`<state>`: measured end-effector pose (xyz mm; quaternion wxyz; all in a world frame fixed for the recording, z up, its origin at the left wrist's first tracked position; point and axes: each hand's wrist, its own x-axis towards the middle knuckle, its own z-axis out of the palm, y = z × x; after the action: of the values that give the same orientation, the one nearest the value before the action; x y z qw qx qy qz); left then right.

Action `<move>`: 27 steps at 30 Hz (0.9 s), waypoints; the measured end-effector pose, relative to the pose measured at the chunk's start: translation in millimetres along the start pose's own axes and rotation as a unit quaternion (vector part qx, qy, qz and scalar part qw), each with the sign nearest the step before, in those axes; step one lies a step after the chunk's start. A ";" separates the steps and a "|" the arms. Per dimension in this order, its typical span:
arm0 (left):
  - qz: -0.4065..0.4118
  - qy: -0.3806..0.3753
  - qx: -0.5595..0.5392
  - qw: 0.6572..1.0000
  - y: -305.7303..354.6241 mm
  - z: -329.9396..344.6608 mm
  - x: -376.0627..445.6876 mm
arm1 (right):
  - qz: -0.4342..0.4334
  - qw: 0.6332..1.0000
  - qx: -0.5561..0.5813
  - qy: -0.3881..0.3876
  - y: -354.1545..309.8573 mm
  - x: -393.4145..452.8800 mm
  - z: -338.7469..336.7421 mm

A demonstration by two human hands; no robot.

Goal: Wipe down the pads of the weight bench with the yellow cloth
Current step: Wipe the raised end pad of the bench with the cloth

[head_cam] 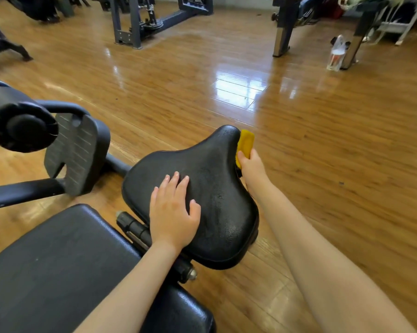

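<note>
Two bare forearms enter from the lower edge and reach over the bench. Left hand (172,210) lies flat on the black seat pad (217,212), fingers straight and spread, pressing on the vinyl and grasping nothing; it appears to brace the pad. Right hand (250,168) has its fingers curled round the lower part of the yellow cloth (245,144), which it holds against the pad's right side edge, close to the narrow far end. From that grip the cloth runs up and away from the person, its free upper end standing beyond the fingers and touching the pad's rim; the broad top of the pad spreads to the left of the grip, and the larger back pad (58,272) lies well to the left and nearer the person. Judged risks: only a narrow folded strip meets the vinyl, so a stroke along the curved edge may slide off the rim and skip part of it; the loose upper end could fold over or slip from the fingers if it drags; the patch beneath the bracing palm would go unwiped unless that hand shifts; the back pad and the foam roller (20,121), farther left, could be overlooked. Wooden floor (322,140) surrounds the bench.
</note>
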<state>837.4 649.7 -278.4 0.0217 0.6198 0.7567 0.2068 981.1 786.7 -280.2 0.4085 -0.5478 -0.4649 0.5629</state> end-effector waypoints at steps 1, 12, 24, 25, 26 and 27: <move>-0.001 0.001 0.002 1.000 -1.4 -0.3 0.7 | -0.007 1.000 -0.031 -0.001 2.5 -6.5 0.9; 0.002 0.004 0.006 1.000 -1.4 0.6 0.9 | -0.013 0.994 -0.034 -0.106 27.8 -68.7 -41.1; 0.006 0.005 0.013 1.000 -3.8 -0.1 2.1 | -0.076 0.991 0.107 0.015 45.3 -95.0 -30.3; 0.007 0.005 0.012 1.000 -3.9 0.1 1.8 | -0.076 0.989 0.126 0.021 49.1 -96.6 -26.9; 0.007 0.007 0.011 1.000 -4.2 0.3 1.2 | -0.076 0.987 0.138 0.034 54.2 -100.6 -23.8; 0.008 0.008 0.009 1.000 -4.7 0.5 0.5 | -0.073 0.986 0.143 0.051 60.9 -106.6 -20.7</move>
<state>833.1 649.7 -280.3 0.0087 0.6242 0.7538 0.2050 1011.8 670.7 -313.4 0.5458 -0.4766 -0.3968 0.5634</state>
